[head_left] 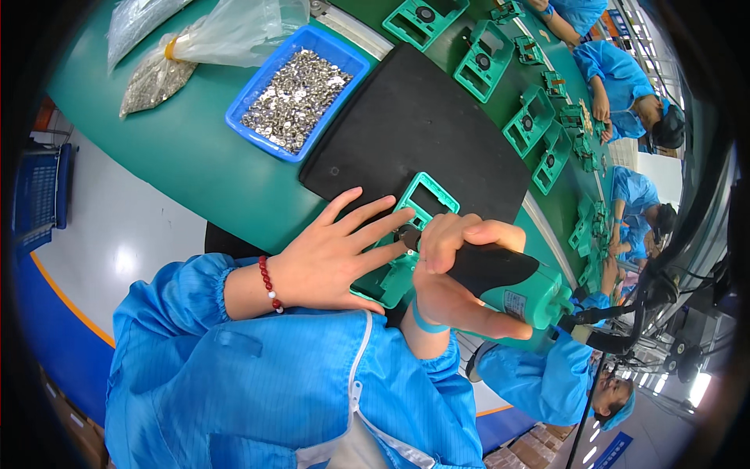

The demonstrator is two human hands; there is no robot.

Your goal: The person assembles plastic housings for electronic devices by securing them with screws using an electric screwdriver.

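My right hand (459, 270) is wrapped round a green and black electric screwdriver (504, 270), its front end angled down over a green plastic housing (397, 280). Fingers spread, my left hand (324, 254) lies across the housing, fingertips close to the screwdriver's front end. The housing rests at the near edge of a black mat (418, 117) and has a rectangular opening at its far end. My hands cover its middle, and the screwdriver's tip is hidden.
Beyond the mat's left side stands a blue tray (264, 146) of small metal parts. Clear bags (215, 39) lie behind it on the green table (195, 148). More green housings (484, 62) line the conveyor at right, where people in blue (621, 74) sit.
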